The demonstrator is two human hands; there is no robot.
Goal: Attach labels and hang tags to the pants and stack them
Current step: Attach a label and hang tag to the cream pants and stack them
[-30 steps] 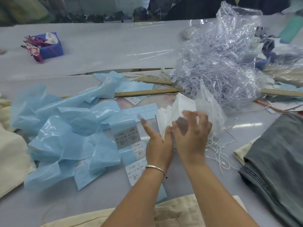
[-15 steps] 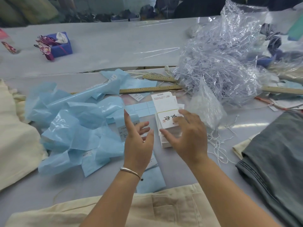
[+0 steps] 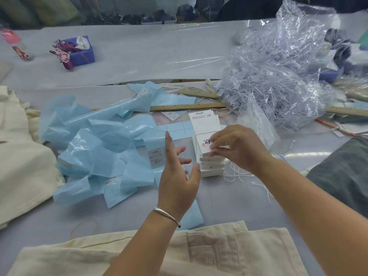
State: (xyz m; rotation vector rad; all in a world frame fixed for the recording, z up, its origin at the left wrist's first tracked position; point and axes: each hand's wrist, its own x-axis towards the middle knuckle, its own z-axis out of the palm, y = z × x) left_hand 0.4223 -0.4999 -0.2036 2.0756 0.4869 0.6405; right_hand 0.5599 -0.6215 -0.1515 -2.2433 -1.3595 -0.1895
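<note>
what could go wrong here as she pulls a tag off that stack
1. The right hand pinches the top hang tag on a leaning stack of tags; the left hand is open beside it, not steadying, so the stack may topple.
2. Loose white strings lie against the stack's base and may snag.
3. Blue label backing sheets crowd the left, so a fallen tag could slip under them.

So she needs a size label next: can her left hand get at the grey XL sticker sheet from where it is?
Probably yes: the left hand hovers open right beside the sticker sheet, with nothing lying over it.
</note>
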